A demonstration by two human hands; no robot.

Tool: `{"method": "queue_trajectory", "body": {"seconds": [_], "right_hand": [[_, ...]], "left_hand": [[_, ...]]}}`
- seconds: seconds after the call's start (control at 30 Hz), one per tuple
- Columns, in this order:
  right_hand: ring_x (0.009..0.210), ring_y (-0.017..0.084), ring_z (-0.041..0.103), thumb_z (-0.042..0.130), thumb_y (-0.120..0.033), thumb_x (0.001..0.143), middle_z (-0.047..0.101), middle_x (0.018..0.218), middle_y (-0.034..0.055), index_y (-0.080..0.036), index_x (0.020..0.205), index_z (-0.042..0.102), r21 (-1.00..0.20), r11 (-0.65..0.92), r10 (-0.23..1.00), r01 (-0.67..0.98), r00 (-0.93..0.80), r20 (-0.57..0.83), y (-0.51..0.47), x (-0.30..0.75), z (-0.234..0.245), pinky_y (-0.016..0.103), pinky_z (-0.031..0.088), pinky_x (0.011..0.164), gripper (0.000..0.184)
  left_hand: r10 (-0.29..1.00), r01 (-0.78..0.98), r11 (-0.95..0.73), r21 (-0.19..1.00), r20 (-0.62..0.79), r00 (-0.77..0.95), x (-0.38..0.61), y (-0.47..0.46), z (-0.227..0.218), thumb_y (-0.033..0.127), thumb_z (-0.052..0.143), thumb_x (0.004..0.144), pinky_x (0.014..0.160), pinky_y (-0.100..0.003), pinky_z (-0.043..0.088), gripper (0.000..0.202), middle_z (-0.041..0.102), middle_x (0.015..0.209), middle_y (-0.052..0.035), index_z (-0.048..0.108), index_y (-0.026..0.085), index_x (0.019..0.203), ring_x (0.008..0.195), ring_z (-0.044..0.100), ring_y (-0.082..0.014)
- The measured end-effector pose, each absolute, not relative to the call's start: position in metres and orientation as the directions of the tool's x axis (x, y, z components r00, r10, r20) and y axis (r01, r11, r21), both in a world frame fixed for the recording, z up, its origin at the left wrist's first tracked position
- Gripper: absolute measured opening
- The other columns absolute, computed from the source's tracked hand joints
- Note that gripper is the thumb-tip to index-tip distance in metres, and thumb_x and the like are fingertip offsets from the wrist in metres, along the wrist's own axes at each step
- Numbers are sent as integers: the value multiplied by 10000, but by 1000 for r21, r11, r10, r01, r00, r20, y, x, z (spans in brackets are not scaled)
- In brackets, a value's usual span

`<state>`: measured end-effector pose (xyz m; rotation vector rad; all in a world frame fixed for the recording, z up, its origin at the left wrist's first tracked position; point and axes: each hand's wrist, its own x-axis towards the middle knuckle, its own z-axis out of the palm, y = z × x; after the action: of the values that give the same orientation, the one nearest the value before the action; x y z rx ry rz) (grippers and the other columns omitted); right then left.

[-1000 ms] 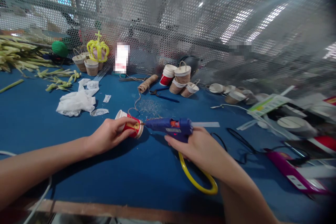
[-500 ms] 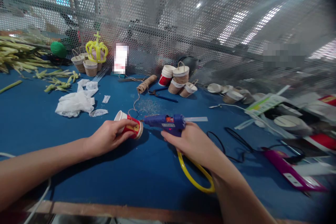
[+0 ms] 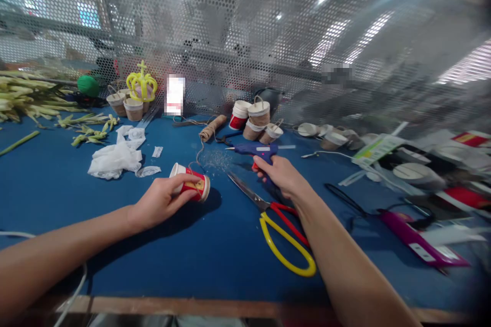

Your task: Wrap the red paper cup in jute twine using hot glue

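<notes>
Monitoring from afar, I see the left hand point(image 3: 156, 202) with thumb and fingers pinching a red-and-white paper cup point(image 3: 198, 189), tilted on its side just left of the frame's centre. Right of centre, the right hand point(image 3: 282, 172) is wrapped around the grip of a blue glue gun point(image 3: 251, 149), nozzle pointing left. A tug on the twine point(image 3: 198, 156) between the cup and the twine roll point(image 3: 213, 127) at upper centre could pull the cup askew. If hot, the nozzle could scorch skin; a low arm sweep could knock the scissors point(image 3: 265, 206) at lower right of centre.
</notes>
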<state>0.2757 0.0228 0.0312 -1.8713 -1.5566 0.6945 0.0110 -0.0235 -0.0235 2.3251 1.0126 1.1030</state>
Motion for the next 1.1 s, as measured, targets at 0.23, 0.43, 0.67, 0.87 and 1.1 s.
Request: {"method": "queue_trajectory", "body": {"seconds": [0.23,0.43,0.67,0.87,1.1], "right_hand": [[461,147,547,512,-365,796,554,495,58,-151,530,505,-580,-283,956,764,276,-104,41,285,20,261,421,482,342],[967,317,557,541,-293,779,641,775,183,-125,578,611,-435,-264,957,861,291,-3,44,281,23,363,399,758,271],[868,174,592,365,-488,858,685,914,29,-199,814,689,-720,149,920,677,-362,-149,2,208,38,257,409,790,437],[729,141,565,656,-352,676,646,764,19,-162,742,631,-992,22,944,128,-328,-21,-8,181,24,278,432,722,202],[706,116,545,656,-351,678,630,717,9,-172,663,604,-985,170,976,4,-141,168,-10,196,25,279,406,749,187]], "left_hand": [[555,381,-831,406,666,499,11,-26,-22,216,470,860,591,-203,496,188,704,816,-65,558,145,1010,642,649,-124],[453,337,-888,311,717,530,12,-26,-23,202,479,861,579,-200,497,183,699,793,-64,537,141,1024,626,643,-123],[401,349,-908,230,714,574,12,-31,-20,195,458,870,553,-210,488,172,696,772,-59,527,150,1020,602,639,-134],[437,327,-898,295,685,583,12,-33,-19,219,461,866,557,-211,481,197,697,766,-55,526,156,1040,596,639,-136],[799,287,-566,773,427,423,12,-32,-18,269,499,832,717,-243,485,304,666,987,-69,531,177,1120,802,633,-153]]}}
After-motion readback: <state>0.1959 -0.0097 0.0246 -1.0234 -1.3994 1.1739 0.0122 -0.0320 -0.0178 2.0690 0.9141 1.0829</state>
